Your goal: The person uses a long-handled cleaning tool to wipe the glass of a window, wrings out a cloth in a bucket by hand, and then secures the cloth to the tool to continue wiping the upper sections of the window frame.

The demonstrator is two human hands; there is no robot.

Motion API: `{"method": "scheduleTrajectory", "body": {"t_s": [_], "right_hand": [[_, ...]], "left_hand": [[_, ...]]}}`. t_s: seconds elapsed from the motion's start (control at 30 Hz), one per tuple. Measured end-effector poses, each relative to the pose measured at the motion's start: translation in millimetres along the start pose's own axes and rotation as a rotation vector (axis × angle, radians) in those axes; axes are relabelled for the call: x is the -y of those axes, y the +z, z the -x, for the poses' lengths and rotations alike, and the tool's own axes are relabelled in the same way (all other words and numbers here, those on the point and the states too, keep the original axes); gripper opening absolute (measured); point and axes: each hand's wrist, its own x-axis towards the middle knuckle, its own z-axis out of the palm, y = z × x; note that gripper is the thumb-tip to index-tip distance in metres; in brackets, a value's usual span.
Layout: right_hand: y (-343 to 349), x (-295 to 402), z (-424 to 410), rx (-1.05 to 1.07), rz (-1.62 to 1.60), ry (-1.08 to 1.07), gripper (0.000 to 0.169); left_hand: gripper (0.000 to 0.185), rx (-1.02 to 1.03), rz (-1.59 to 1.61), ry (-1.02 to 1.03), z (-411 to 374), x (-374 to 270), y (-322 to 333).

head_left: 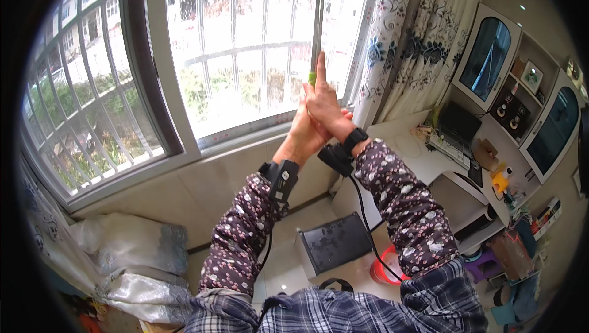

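Observation:
A slim metal pole with green plastic fittings rises in front of the window glass, and its far end lies beyond the top of the picture. My right hand is closed around its lower part, just below a green fitting, with the index finger stretched up along the shaft. Right beneath and against it, my left hand wraps the pole's handle, which the fingers mostly hide. Drops of water show on the upper left of the bright pane.
Outside the window stand metal security bars. Patterned curtains hang to the right, beside a desk with a keyboard. Below are a dark-topped stool and a red bucket. Cables run from both wrist devices.

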Motion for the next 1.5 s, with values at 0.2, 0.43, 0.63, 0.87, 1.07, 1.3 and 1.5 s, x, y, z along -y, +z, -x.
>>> {"method": "scheduleTrajectory", "body": {"t_s": [0.2, 0.43, 0.63, 0.87, 1.07, 1.3, 1.5], "right_hand": [[13.8, 1.6, 5.2, -0.125, 0.023, -0.136, 0.08], [4.4, 6.2, 5.8, -0.327, 0.02, -0.209, 0.071], [-52.0, -25.4, -9.5, -0.316, 0.128, -0.143, 0.067], [-142.9, -20.6, -127.8, -0.361, 0.202, -0.29, 0.065], [-266.5, 6.2, -252.5, -0.429, 0.407, -0.394, 0.06], [-381.0, 66.3, -315.9, -0.369, 0.348, -0.207, 0.052], [-409.4, 32.6, -356.6, -0.545, 0.583, -0.452, 0.047]], "left_hand": [[0.057, -0.108, -0.003, -0.031, -9.6, -17.9, -10.1], [0.045, 0.243, 0.175, -0.235, 2.8, -62.5, -44.2], [0.038, -0.318, -0.116, 0.326, 69.1, -142.2, -57.0], [0.028, -0.514, -0.409, 0.131, 131.3, -118.5, -98.7], [0.024, -0.691, -0.418, 0.025, 142.2, -62.0, -123.2], [0.03, -0.76, -0.325, -0.008, 143.7, -15.0, -173.5], [0.022, -0.745, -0.286, -0.025, 120.1, 23.4, -155.4]]}}
